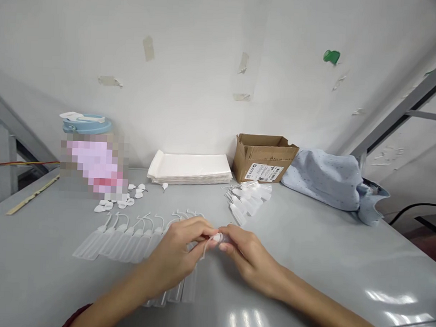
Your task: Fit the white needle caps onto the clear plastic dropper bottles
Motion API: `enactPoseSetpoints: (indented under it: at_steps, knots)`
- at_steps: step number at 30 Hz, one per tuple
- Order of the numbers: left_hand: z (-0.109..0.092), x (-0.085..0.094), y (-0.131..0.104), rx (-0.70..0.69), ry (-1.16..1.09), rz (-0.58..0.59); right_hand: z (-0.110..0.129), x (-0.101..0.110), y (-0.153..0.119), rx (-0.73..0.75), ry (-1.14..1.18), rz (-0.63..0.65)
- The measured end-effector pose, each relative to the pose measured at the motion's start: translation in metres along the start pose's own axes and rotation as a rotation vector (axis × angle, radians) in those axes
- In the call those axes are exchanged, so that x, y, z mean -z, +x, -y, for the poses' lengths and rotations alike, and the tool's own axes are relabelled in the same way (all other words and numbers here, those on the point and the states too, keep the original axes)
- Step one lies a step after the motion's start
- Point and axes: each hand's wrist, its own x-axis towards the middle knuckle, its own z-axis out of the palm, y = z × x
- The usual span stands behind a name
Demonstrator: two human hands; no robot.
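Between my two hands, above the grey table, is a small translucent plastic squeeze bottle [226,239] with a white cap [217,237] and a thin curved spout [205,247]. My left hand [180,248] pinches at the cap end, fingers closed. The bottle's body is gripped by the closed fingers of my right hand [252,261], which hide most of it. Under and beside my left hand lies a row of similar flat bottles [122,241] with bent spouts. More bottles [189,283] lie in front, partly covered by my left forearm.
A heap of small bottles with thin tips [247,201] lies beyond my right hand. Loose white caps [122,203] are at the left, by a blurred pink item [95,163]. Along the wall stand white padded envelopes [191,167], a cardboard box [263,158] and a light blue cloth [322,180].
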Motion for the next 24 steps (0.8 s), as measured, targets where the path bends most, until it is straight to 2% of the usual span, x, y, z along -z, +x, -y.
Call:
enactPoseSetpoints:
  at_steps: [2, 3, 5, 8, 10, 16, 21, 24]
  knots:
    - [-0.0002, -0.0001, -0.0004, -0.143, 0.094, -0.023, 0.0026, 0.0038, 0.0013, -0.058, 0.131, 0.049]
    - [-0.0004, 0.0003, -0.0003, -0.153, 0.093, -0.023, 0.0039, 0.0051, 0.0017, -0.077, 0.171, 0.063]
    - [-0.0013, 0.0015, 0.0005, -0.044, 0.030, -0.008, 0.0064, 0.0061, 0.0016, -0.096, 0.187, 0.060]
    - [-0.0036, 0.0025, 0.0013, 0.244, -0.094, 0.040, 0.0082, 0.0037, -0.0003, -0.059, 0.090, 0.007]
    - [-0.0049, 0.0022, 0.0014, 0.338, -0.148, 0.089, 0.0077, 0.0017, -0.0017, -0.012, -0.008, -0.034]
    - [-0.0047, 0.0033, 0.0020, 0.332, -0.203, 0.156, 0.0058, 0.0041, -0.0022, 0.055, -0.106, -0.031]
    - [-0.0024, 0.0065, 0.0018, 0.368, -0.234, 0.239, 0.0041, 0.0039, -0.0040, 0.180, -0.212, 0.004]
    - [-0.0030, 0.0069, 0.0012, 0.350, -0.176, 0.249, 0.0038, 0.0031, -0.0039, 0.160, -0.167, 0.024]
